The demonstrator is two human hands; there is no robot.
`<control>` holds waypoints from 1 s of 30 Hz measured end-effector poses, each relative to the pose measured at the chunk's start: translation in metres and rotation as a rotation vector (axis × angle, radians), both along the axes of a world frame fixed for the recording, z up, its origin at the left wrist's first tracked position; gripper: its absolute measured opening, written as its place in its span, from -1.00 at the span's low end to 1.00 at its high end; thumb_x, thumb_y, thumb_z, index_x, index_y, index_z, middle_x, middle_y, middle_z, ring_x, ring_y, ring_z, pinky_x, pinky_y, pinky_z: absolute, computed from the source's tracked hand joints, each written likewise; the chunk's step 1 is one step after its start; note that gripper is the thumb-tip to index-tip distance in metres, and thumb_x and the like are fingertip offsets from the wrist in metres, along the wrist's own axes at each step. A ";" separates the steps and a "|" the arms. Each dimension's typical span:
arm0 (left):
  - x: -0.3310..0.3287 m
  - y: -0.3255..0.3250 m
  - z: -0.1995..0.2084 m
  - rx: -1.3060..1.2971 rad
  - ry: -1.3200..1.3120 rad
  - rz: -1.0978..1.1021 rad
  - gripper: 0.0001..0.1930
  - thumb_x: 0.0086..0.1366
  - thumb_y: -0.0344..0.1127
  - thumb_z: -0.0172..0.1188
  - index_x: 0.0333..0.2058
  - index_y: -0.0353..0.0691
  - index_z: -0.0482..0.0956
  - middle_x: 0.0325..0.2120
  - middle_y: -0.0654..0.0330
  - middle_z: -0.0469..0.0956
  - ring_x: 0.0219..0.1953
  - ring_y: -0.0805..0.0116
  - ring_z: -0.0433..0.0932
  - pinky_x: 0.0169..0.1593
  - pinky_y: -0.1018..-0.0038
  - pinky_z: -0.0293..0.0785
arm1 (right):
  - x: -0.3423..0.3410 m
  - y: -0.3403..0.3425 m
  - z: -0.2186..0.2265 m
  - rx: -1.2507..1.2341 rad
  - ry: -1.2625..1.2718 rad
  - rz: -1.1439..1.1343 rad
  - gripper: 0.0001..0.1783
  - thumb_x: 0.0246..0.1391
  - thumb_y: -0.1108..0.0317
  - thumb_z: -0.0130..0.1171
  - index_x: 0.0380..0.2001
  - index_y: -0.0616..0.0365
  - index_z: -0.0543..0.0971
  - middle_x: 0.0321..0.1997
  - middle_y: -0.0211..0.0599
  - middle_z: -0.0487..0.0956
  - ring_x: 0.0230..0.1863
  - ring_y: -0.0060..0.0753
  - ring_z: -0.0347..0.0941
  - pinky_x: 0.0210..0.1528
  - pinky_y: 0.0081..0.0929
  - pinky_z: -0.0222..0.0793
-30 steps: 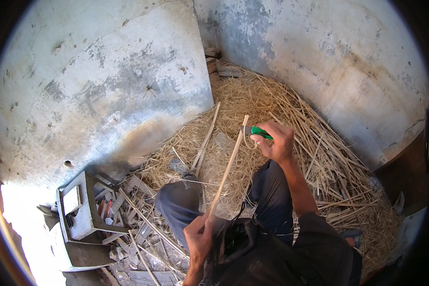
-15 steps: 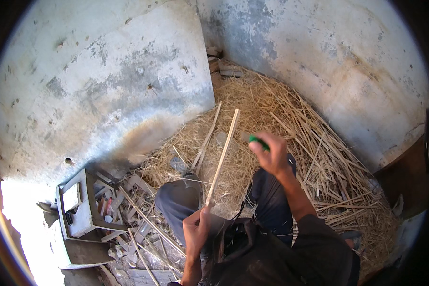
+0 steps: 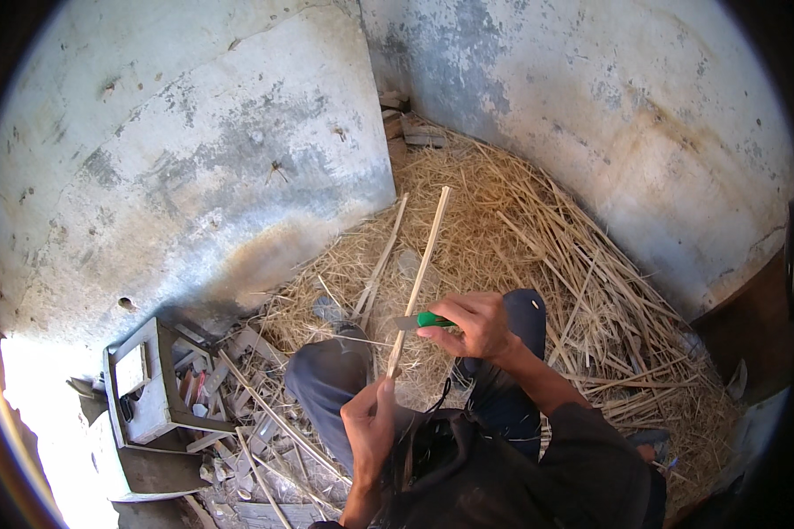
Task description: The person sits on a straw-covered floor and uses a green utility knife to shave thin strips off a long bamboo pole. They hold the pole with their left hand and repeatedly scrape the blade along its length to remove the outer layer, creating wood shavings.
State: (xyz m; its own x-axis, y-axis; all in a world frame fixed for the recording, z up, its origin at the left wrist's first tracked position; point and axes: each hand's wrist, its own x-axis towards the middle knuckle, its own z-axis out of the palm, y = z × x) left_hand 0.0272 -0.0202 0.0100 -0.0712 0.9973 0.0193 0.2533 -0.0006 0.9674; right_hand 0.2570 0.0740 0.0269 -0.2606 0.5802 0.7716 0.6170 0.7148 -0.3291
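Observation:
My left hand (image 3: 370, 425) is closed round the lower end of a long pale split strip of wood or bamboo (image 3: 429, 251), which tilts up and slightly to the right. In my right hand (image 3: 472, 326) is a knife with a green handle (image 3: 432, 319). Its short grey blade (image 3: 406, 323) lies across the strip, some way above my left fist. Both hands are between and above my bent knees.
Straw-like shavings and many thin strips (image 3: 591, 291) cover the floor along the right wall. Two loose strips (image 3: 382, 264) lie ahead. A small wooden box-like stand (image 3: 154, 388) is at left, beside scattered scraps (image 3: 238, 467). Stained walls (image 3: 238, 159) meet at the far corner.
My right hand has come down and left with the knife, so the blade now meets the strip. The strip's upper end has shifted slightly up and to the right.

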 end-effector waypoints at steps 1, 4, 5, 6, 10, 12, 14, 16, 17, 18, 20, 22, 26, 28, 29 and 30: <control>0.000 0.000 0.000 0.004 0.001 0.006 -0.75 0.49 -0.36 0.21 -0.05 -0.45 0.71 -0.55 0.34 0.46 -0.41 0.63 0.33 -0.35 0.54 0.32 | 0.000 0.000 0.000 0.005 -0.006 -0.009 -0.63 0.16 0.04 0.46 -0.36 0.15 0.70 -0.53 -0.34 0.65 -0.61 -0.33 0.57 -0.56 -0.42 0.41; -0.002 -0.002 -0.003 0.002 0.009 0.020 -0.76 0.49 -0.36 0.22 -0.07 -0.46 0.70 -0.54 0.29 0.51 -0.39 0.61 0.37 -0.33 0.51 0.37 | 0.003 0.004 -0.001 0.037 -0.029 -0.033 -0.61 0.17 0.00 0.44 -0.37 0.14 0.70 -0.55 -0.35 0.64 -0.63 -0.38 0.55 -0.58 -0.42 0.39; -0.003 -0.004 -0.005 -0.010 0.012 0.022 -0.76 0.49 -0.36 0.22 -0.08 -0.46 0.70 -0.54 0.28 0.52 -0.39 0.61 0.37 -0.32 0.51 0.37 | 0.005 0.007 -0.001 0.055 -0.013 -0.048 -0.59 0.20 -0.02 0.42 -0.37 0.15 0.70 -0.56 -0.37 0.64 -0.64 -0.41 0.53 -0.59 -0.43 0.38; -0.005 -0.006 -0.007 -0.022 0.014 0.023 -0.76 0.49 -0.36 0.22 -0.08 -0.46 0.69 -0.54 0.28 0.53 -0.39 0.60 0.38 -0.32 0.51 0.38 | 0.007 0.012 -0.001 0.073 0.003 -0.064 -0.58 0.22 -0.04 0.39 -0.37 0.15 0.70 -0.56 -0.38 0.64 -0.65 -0.43 0.52 -0.60 -0.43 0.37; -0.014 -0.023 -0.009 -0.080 0.083 -0.007 -0.75 0.49 -0.33 0.22 -0.07 -0.45 0.70 -0.54 0.26 0.55 -0.39 0.58 0.41 -0.31 0.50 0.40 | 0.061 0.054 -0.016 -0.068 0.135 -0.443 -0.48 0.30 -0.19 0.26 -0.28 0.10 0.72 -0.53 -0.37 0.64 -0.63 -0.38 0.52 -0.52 -0.39 0.42; -0.022 -0.041 -0.015 -0.149 0.106 -0.048 -0.73 0.49 -0.31 0.22 -0.07 -0.45 0.69 -0.55 0.25 0.55 -0.40 0.56 0.41 -0.30 0.49 0.41 | 0.123 0.087 -0.018 -0.137 0.280 -0.666 -0.43 0.38 -0.21 0.15 -0.31 0.13 0.72 -0.58 -0.39 0.56 -0.62 -0.47 0.41 -0.52 -0.40 0.27; -0.034 -0.046 -0.029 -0.194 0.046 -0.072 -0.67 0.54 -0.17 0.19 -0.09 -0.37 0.73 -0.59 0.30 0.51 -0.50 0.58 0.41 -0.40 0.53 0.38 | 0.146 0.097 -0.017 -0.099 0.395 -0.684 -0.44 0.43 -0.15 0.09 -0.35 0.13 0.70 -0.65 -0.49 0.42 -0.63 -0.57 0.26 -0.53 -0.44 0.11; -0.038 -0.047 -0.033 -0.339 -0.097 -0.028 -0.62 0.57 -0.11 0.15 -0.18 -0.35 0.76 -0.61 0.32 0.49 -0.56 0.60 0.40 -0.47 0.55 0.35 | 0.142 0.085 -0.009 -0.075 0.517 -0.574 -0.45 0.45 -0.12 0.08 -0.35 0.15 0.68 -0.66 -0.53 0.32 -0.62 -0.58 0.16 -0.50 -0.43 0.07; -0.042 -0.042 -0.044 -0.386 -0.116 -0.028 -0.54 0.61 -0.04 0.06 -0.31 -0.31 0.72 -0.65 0.37 0.42 -0.64 0.63 0.35 -0.56 0.58 0.27 | 0.127 0.072 -0.002 -0.136 0.541 -0.475 -0.48 0.44 -0.08 0.07 -0.35 0.16 0.66 -0.65 -0.54 0.29 -0.61 -0.60 0.09 -0.50 -0.39 0.02; -0.042 -0.038 -0.044 -0.375 -0.158 -0.050 -0.53 0.62 -0.04 0.04 -0.32 -0.31 0.69 -0.66 0.38 0.40 -0.65 0.63 0.33 -0.57 0.58 0.26 | 0.108 0.061 0.002 -0.155 0.508 -0.398 -0.50 0.44 -0.07 0.08 -0.32 0.16 0.67 -0.62 -0.54 0.32 -0.60 -0.62 0.12 -0.50 -0.42 0.05; -0.037 -0.022 -0.034 -0.347 -0.237 -0.094 -0.52 0.64 -0.04 0.01 -0.35 -0.31 0.64 -0.67 0.40 0.37 -0.67 0.63 0.31 -0.59 0.58 0.24 | 0.072 0.048 -0.008 -0.183 0.425 -0.217 -0.56 0.42 -0.02 0.12 -0.22 0.17 0.68 -0.58 -0.55 0.36 -0.57 -0.63 0.18 -0.48 -0.47 0.12; -0.031 -0.013 -0.031 -0.328 -0.259 -0.139 -0.55 0.65 -0.08 -0.04 -0.20 -0.33 0.68 -0.69 0.42 0.34 -0.69 0.65 0.28 -0.60 0.60 0.21 | 0.036 0.031 -0.013 -0.297 0.383 -0.055 -0.61 0.38 0.07 0.20 -0.07 0.20 0.68 -0.54 -0.55 0.40 -0.53 -0.64 0.25 -0.44 -0.50 0.22; -0.015 -0.002 -0.026 -0.243 -0.297 -0.263 -0.57 0.67 -0.15 -0.08 -0.08 -0.39 0.68 -0.69 0.40 0.37 -0.69 0.64 0.31 -0.57 0.60 0.27 | 0.004 0.016 -0.010 -0.653 0.597 0.223 -0.55 0.32 0.12 0.32 0.12 0.20 0.63 -0.30 -0.35 0.65 -0.40 -0.64 0.48 -0.33 -0.53 0.40; -0.010 0.002 -0.029 -0.215 -0.292 -0.328 -0.57 0.67 -0.17 -0.09 -0.07 -0.42 0.67 -0.70 0.39 0.36 -0.69 0.63 0.32 -0.56 0.59 0.30 | -0.006 0.018 -0.015 -0.692 0.840 0.348 -0.66 0.36 0.21 0.29 -0.01 0.27 0.67 -0.34 -0.40 0.65 -0.39 -0.69 0.47 -0.33 -0.58 0.39; -0.013 0.003 -0.022 -0.281 -0.278 -0.364 -0.56 0.66 -0.17 -0.09 -0.03 -0.45 0.65 -0.62 0.34 0.45 -0.58 0.60 0.44 -0.45 0.56 0.41 | -0.006 0.018 -0.014 -0.711 0.849 0.325 -0.67 0.37 0.22 0.29 -0.03 0.29 0.67 -0.35 -0.41 0.65 -0.39 -0.69 0.47 -0.33 -0.59 0.39; -0.013 0.006 -0.021 -0.269 -0.277 -0.364 -0.57 0.66 -0.17 -0.09 0.01 -0.46 0.63 -0.56 0.31 0.49 -0.53 0.57 0.48 -0.40 0.55 0.44 | -0.006 0.019 -0.013 -0.730 0.858 0.303 -0.68 0.37 0.24 0.29 -0.05 0.32 0.68 -0.37 -0.42 0.65 -0.39 -0.70 0.47 -0.33 -0.60 0.39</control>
State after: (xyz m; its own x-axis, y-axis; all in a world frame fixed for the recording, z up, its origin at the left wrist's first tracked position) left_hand 0.0141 -0.0137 -0.0109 0.3142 0.9256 -0.2111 0.0177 0.2166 0.9761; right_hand 0.2510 0.0928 0.0142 -0.0192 0.9624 0.2708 -0.1706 0.2638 -0.9494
